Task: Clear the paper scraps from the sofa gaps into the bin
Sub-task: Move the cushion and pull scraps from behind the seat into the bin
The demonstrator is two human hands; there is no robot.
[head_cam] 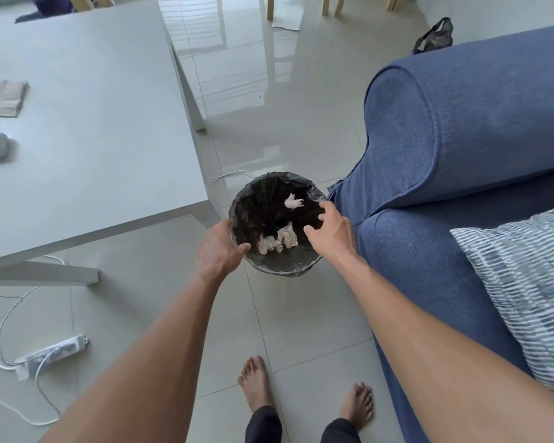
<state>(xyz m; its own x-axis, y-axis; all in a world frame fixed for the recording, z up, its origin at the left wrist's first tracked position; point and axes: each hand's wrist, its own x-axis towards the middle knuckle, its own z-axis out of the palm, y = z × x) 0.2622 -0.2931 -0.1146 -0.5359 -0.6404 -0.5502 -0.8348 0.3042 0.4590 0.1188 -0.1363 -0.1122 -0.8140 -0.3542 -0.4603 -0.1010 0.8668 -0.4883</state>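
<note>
A small round bin (279, 270) with a black liner stands on the tiled floor beside the blue sofa (461, 123). Two crumpled paper scraps (279, 239) lie at its bottom. A third white scrap (293, 201) shows higher up against the liner's far side. My left hand (216, 247) grips the bin's left rim, thumb hooked over the edge. My right hand (330, 231) hovers over the right rim with fingers spread and nothing in it. The sofa gaps are not visible from here.
A white low table (93, 123) stands left of the bin, its leg close to the rim. A power strip (52, 351) and white cables lie on the floor at lower left. A striped cushion (525, 282) rests on the sofa seat. My bare feet (256, 385) are below the bin.
</note>
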